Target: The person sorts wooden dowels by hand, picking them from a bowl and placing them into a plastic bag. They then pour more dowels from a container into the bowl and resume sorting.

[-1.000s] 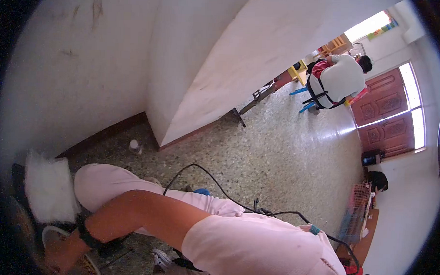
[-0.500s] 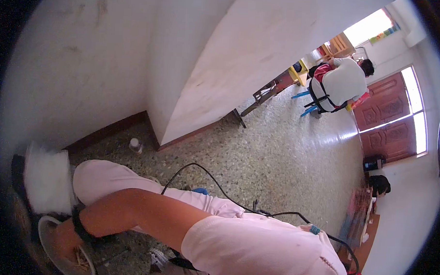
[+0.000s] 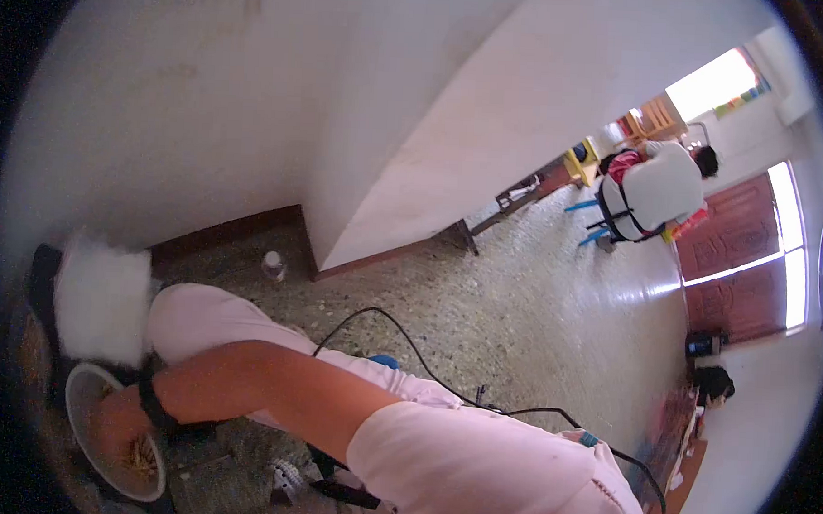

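My right hand (image 3: 115, 426) reaches down into a white round container (image 3: 74, 392) at the lower left, with a dark band on the wrist. Thin straw-coloured strips (image 3: 143, 454) lie in the container, close by the fingers. The fingers are dim and mostly hidden, so what they hold does not show. Just above the container is a white fuzzy-edged block (image 3: 102, 305); what it is made of I cannot make out. Beside it is my knee in pale pink trousers (image 3: 201, 318). My left hand is outside the picture.
A black cable (image 3: 400, 329) loops across my lap. On the speckled floor, a small clear bottle with a white cap (image 3: 273, 263) stands by the wall corner. Farther off, a person in a white top (image 3: 663, 189) sits on a blue-legged stool near a reddish wooden door (image 3: 734, 227).
The view has tilted, so the room sits lower and farther right. My right hand stays in the container, with more of the straw-coloured strips showing now.
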### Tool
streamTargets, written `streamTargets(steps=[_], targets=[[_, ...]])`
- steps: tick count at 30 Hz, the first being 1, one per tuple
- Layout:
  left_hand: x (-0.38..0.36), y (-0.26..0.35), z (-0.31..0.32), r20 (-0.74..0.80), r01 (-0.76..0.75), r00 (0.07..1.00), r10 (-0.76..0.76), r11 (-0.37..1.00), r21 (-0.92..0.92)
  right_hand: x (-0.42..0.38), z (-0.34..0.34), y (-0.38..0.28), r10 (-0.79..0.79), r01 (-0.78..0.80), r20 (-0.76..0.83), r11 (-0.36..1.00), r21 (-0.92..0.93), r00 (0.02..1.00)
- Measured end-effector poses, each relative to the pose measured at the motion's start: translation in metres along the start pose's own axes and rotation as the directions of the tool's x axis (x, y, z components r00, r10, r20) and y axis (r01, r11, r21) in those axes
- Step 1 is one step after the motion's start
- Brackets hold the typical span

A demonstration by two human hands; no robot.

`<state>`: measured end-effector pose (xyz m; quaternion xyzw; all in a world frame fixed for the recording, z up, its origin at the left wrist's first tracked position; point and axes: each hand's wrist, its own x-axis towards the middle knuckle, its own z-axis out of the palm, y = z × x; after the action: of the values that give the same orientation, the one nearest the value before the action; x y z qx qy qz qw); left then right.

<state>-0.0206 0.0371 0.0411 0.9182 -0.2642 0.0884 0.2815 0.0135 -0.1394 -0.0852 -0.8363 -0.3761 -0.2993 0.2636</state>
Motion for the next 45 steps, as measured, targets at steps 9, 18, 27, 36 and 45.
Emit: streamTargets(steps=[9,18,27,36,45], targets=[[-0.005,-0.006,-0.03,0.14,0.256,0.962,-0.236,0.955,-0.151,0.033,-0.065,-0.02,0.334,-0.451,0.304,0.69,0.567,0.892],[-0.002,-0.017,-0.003,-0.082,-0.038,0.996,0.022,0.979,-0.201,0.066,-0.073,-0.028,0.567,-0.668,0.397,0.42,0.614,0.722],[-0.003,-0.036,-0.002,-0.328,0.042,0.922,-0.206,0.894,-0.446,0.078,-0.062,-0.055,0.672,-0.663,0.333,0.318,0.677,0.662],[-0.005,-0.033,0.0,-0.351,-0.025,0.92,-0.175,0.867,-0.498,0.069,-0.057,-0.029,0.597,-0.641,0.272,0.58,0.504,0.754],[-0.01,-0.039,-0.008,-0.336,0.019,0.902,-0.27,0.804,-0.594,0.063,-0.054,-0.034,0.499,-0.699,0.496,0.581,0.417,0.711]])
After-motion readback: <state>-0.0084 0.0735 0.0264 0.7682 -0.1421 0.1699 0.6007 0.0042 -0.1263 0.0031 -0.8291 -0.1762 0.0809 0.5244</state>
